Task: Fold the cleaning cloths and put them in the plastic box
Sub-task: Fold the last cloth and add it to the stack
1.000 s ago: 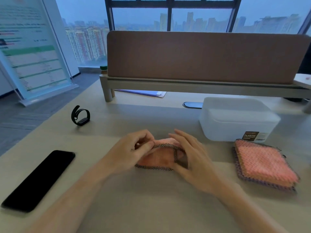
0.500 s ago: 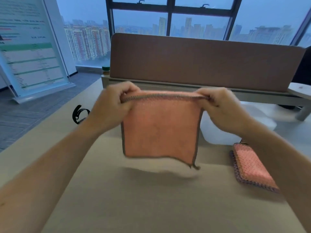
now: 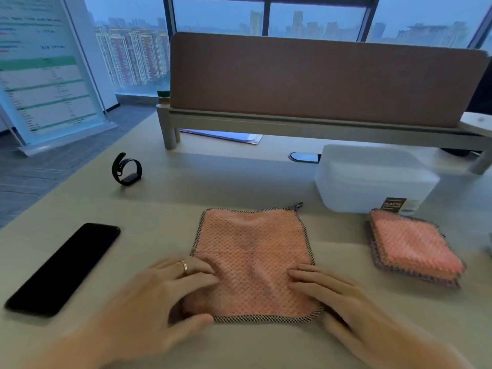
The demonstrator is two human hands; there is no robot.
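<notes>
A pink cleaning cloth (image 3: 253, 251) with a dark checked border lies spread flat on the desk in front of me. My left hand (image 3: 162, 294) rests on its near left corner, fingers apart and pressing down. My right hand (image 3: 327, 291) lies flat on its near right corner in the same way. To the right sits a stack of pink cloths (image 3: 412, 249). Behind that stack stands the white translucent plastic box (image 3: 372, 179) with a dark label on its front.
A black phone (image 3: 64, 267) lies at the left on the desk, a black wristband (image 3: 126, 169) farther back. A brown divider screen (image 3: 319, 78) on a raised shelf closes off the far side. Papers (image 3: 226, 135) lie under the shelf.
The cloth went from bunched on the desk, to held up stretched between both hands, to lying spread flat. Both hands came down and now press its near corners.
</notes>
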